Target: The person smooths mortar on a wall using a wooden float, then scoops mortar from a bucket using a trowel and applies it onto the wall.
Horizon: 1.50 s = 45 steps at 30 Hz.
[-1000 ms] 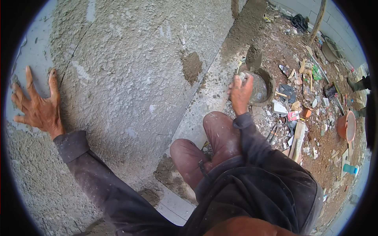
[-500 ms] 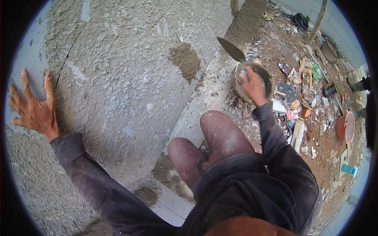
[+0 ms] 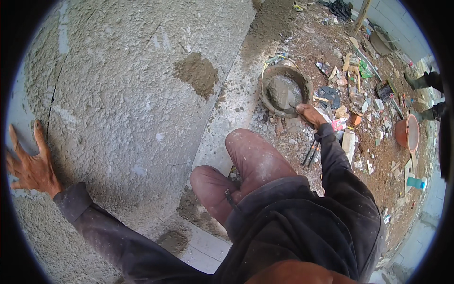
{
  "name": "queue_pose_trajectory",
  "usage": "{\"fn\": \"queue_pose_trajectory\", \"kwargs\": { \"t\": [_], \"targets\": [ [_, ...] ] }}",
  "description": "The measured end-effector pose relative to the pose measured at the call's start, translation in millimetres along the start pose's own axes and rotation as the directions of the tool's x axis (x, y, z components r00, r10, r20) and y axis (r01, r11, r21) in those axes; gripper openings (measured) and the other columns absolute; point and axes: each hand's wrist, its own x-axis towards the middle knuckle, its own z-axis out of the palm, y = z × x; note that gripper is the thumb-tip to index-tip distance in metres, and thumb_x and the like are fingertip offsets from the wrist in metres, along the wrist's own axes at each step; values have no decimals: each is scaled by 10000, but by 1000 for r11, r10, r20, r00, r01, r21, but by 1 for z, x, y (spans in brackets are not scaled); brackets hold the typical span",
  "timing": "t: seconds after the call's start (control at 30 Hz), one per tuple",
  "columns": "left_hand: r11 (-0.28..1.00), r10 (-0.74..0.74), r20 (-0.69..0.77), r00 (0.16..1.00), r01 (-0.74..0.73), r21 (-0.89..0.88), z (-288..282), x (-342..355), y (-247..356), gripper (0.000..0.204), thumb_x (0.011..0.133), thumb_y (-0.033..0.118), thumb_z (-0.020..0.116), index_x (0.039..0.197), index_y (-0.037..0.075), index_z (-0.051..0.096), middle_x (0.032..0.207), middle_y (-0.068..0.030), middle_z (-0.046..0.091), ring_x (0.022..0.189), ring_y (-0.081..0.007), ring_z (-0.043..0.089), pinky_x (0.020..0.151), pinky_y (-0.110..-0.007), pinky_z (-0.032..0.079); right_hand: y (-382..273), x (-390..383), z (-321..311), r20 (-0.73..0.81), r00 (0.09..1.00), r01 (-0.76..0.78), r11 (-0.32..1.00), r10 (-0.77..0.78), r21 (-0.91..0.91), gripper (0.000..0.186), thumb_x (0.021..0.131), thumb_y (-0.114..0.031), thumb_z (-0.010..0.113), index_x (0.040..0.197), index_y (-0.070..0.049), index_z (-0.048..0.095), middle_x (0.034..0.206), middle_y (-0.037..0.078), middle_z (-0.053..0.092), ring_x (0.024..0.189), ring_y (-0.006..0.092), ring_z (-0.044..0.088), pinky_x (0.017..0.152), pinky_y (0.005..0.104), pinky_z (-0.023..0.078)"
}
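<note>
My left hand lies with spread fingers against a rough, grey plastered wall, beside a dark vertical crack. My right hand is closed round the handle of a trowel, at the near right rim of a mortar bucket. The trowel blade dips into the bucket, partly hidden in grey wet mortar. On the wall, left of the bucket, is a darker patch of fresh mortar.
Rubble and litter cover the brown ground at the right. A long-handled tool lies near my right forearm. Farther right stand an orange bucket and a blue-green bottle. Another person's boots show at the right edge.
My right hand has turned the trowel and lowered its blade from above the rim into the bucket. My left hand stays on the wall, while the whole view has shifted slightly.
</note>
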Motion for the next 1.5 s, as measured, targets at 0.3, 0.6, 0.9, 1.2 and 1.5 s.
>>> {"fn": "queue_pose_trajectory", "kwargs": {
  "t": [0.3, 0.6, 0.9, 1.2, 1.5],
  "targets": [
    [607, -252, -382, 889, -162, -778, 23, -1, 2, 791, 883, 858, 660, 1588, 532, 510, 1677, -116, 483, 1569, -372, 413, 1152, -856, 241, -137, -89, 96, -384, 891, 426, 737, -241, 525, 229, 1127, -228, 529, 1223, -43, 626, 896, 31, 631, 630, 112, 586, 507, 288, 480],
    [597, -268, -335, 903, -117, -794, 32, -3, -5, 790, 862, 856, 688, 1572, 557, 513, 1680, -101, 476, 1582, -374, 392, 1186, -841, 213, -241, -48, 234, -929, 180, 710, 696, -323, -105, 333, 1054, -66, 616, 1340, -11, 454, 1106, 147, 629, 865, 146, 679, 666, 324, 549],
    [540, -247, -372, 895, -191, -820, 39, -7, -7, 763, 872, 840, 695, 1561, 556, 533, 1660, -104, 509, 1581, -373, 400, 1186, -821, 211, -248, -161, 244, -100, 731, 665, 672, -675, 326, 282, 1064, -151, 641, 1333, -112, 566, 989, 143, 700, 811, 240, 685, 728, 384, 535],
    [544, -242, -394, 887, -213, -812, 24, 4, 7, 774, 859, 839, 716, 1556, 546, 548, 1636, -111, 533, 1552, -379, 434, 1141, -823, 249, -36, 75, 25, -342, 906, -159, 549, -248, -821, 304, 983, -309, 626, 1148, -96, 766, 1190, 243, 774, 1113, 456, 745, 931, 557, 592],
    [777, -159, -398, 903, -134, -615, 61, 5, -5, 761, 869, 854, 684, 1499, 427, 664, 1550, -20, 606, 1417, -255, 553, 1091, -589, 418, 12, 15, 28, -137, 988, 98, 982, -76, 160, 235, 1078, -313, 616, 1107, -102, 715, 763, 22, 662, 535, 99, 558, 424, 316, 407]
  ]
}}
